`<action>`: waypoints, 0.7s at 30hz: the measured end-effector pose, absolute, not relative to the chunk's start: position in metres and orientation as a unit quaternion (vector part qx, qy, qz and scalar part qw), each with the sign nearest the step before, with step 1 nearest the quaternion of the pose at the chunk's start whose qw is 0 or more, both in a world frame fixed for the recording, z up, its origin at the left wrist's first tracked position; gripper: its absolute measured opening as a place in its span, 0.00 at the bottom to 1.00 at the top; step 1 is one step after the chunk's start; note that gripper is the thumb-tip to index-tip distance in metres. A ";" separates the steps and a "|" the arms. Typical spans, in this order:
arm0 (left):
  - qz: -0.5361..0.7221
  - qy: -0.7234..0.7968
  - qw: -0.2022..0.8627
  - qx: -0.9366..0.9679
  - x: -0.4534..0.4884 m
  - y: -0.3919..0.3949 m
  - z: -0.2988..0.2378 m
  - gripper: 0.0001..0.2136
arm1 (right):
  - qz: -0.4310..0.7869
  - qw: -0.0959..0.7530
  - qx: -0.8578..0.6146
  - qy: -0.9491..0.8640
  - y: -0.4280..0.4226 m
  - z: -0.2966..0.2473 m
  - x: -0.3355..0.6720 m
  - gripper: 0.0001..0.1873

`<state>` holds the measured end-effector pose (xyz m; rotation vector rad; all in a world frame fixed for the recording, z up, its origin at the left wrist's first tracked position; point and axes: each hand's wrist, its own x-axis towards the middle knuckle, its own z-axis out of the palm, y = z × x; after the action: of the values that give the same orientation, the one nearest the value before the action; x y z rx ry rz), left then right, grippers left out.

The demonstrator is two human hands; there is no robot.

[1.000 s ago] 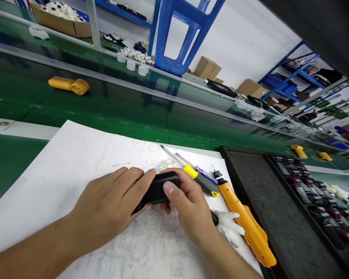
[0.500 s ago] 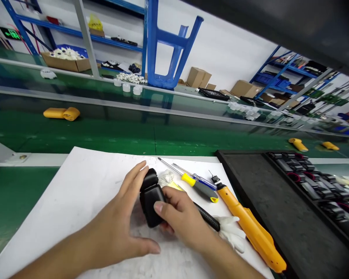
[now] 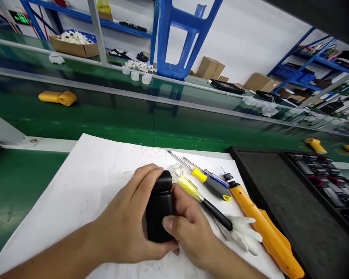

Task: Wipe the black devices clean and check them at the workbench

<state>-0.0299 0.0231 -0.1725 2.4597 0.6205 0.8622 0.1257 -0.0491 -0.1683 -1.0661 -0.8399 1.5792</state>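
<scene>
My left hand (image 3: 125, 217) and my right hand (image 3: 190, 228) both grip a black plastic housing (image 3: 159, 207), held upright just above a white paper sheet (image 3: 75, 186). Its lower part is partly hidden by my fingers. Right of my right hand lies a tool with a black grip and translucent yellow shaft (image 3: 205, 201). Beyond it are a yellow-handled screwdriver (image 3: 212, 182) and a crumpled white piece (image 3: 177, 171). A white glove (image 3: 241, 232) and a yellow electric screwdriver (image 3: 264, 228) lie further right.
A black tray (image 3: 267, 193) holds rows of dark parts (image 3: 322, 174) to the right of the paper. Behind runs a green conveyor belt (image 3: 104, 124) carrying yellow pieces (image 3: 57, 98). Further back are white parts, cardboard boxes, a blue stool and blue shelving.
The black housing has turned from lying sideways to upright. My left hand has closed around it from the left, and my right hand's fingers now wrap its right side.
</scene>
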 end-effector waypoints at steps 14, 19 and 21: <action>0.354 0.205 0.138 0.902 -0.028 0.018 -0.173 0.43 | 0.694 0.488 -0.395 -0.352 -0.050 -0.165 0.137 0.23; 0.367 0.187 0.131 0.902 -0.028 0.019 -0.169 0.41 | 0.692 0.473 -0.372 -0.399 -0.048 -0.162 0.144 0.22; 0.365 0.177 0.098 0.909 -0.027 0.020 -0.170 0.41 | 0.673 0.486 -0.391 -0.397 -0.048 -0.160 0.141 0.21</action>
<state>-0.0273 0.0195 -0.1700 2.6888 0.5229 1.0798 0.1414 -0.0484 -0.1603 -0.9514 -0.9651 1.6386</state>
